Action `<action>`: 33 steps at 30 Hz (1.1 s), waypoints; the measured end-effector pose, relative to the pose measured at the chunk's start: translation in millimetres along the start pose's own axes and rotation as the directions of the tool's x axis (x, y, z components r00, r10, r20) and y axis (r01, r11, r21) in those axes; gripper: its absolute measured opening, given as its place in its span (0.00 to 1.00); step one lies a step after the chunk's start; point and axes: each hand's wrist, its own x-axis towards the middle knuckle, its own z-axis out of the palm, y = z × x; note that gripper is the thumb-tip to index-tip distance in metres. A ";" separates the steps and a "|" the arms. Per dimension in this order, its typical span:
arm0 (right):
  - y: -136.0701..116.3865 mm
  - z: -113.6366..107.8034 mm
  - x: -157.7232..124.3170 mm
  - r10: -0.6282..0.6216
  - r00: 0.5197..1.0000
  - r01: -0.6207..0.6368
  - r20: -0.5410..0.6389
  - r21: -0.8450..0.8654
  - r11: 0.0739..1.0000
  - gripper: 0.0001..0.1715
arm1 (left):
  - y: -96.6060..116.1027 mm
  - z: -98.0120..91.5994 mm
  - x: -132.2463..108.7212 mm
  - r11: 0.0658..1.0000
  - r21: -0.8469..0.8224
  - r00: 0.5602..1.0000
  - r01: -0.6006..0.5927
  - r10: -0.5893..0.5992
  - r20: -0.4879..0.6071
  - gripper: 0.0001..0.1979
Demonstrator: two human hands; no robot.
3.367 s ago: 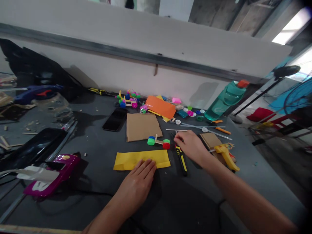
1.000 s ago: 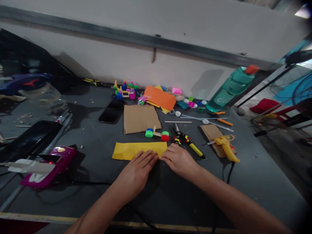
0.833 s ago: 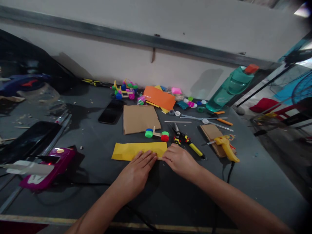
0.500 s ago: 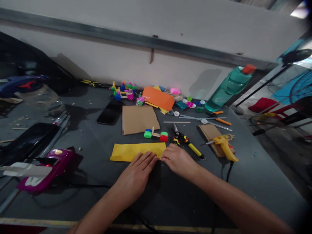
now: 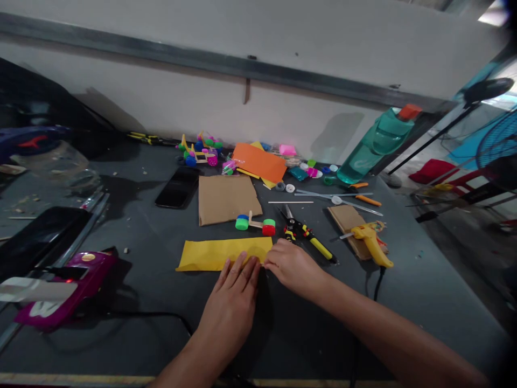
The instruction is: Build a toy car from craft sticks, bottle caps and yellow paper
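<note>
The left hand (image 5: 229, 307) lies spread, its fingers (image 5: 242, 267) resting on the lower edge of a strip of yellow paper (image 5: 222, 254). The right hand (image 5: 294, 267) sits just beside it, fingers bunched at the strip's lower right corner; whether they pinch the paper, I cannot tell. The strip lies flat on the dark bench (image 5: 153, 242). Just above it stands a small toy car (image 5: 255, 224) with green and red bottle-cap wheels, in front of a cardboard sheet (image 5: 226, 199). To the right of the right hand are yellow-handled scissors (image 5: 305, 240), then a yellow glue gun (image 5: 371, 245) on a cardboard piece (image 5: 342, 223). Farther back lie a black phone (image 5: 177, 187) and an orange card (image 5: 258, 163), and a green bottle (image 5: 375, 145) rests tilted.
</note>
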 end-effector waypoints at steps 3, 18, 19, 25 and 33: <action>9.1 -8.5 -0.5 0.022 0.999 -0.019 -0.043 0.057 0.998 0.10 | 0.6 1.1 -0.2 1.000 -0.003 1.000 0.005 -0.005 0.002 0.22; 147.5 -46.6 52.5 0.315 0.945 -0.326 -0.092 -0.372 0.869 0.12 | 3.6 -4.8 1.6 0.997 0.010 0.996 0.074 -0.073 -0.057 0.19; 144.3 -49.5 48.2 0.323 0.940 -0.341 -0.112 -0.372 0.863 0.12 | 3.4 -5.0 1.5 0.997 0.012 0.996 0.074 -0.073 -0.053 0.19; 73.5 -55.5 4.1 0.155 0.979 -0.148 -0.134 0.060 0.987 0.07 | 1.9 -6.2 1.5 0.998 0.000 0.998 0.064 -0.064 -0.017 0.21; 9.0 -19.5 3.9 0.223 0.974 -0.208 -0.031 0.251 0.945 0.09 | 2.5 -5.0 0.6 0.993 -0.063 0.995 0.099 -0.101 -0.022 0.21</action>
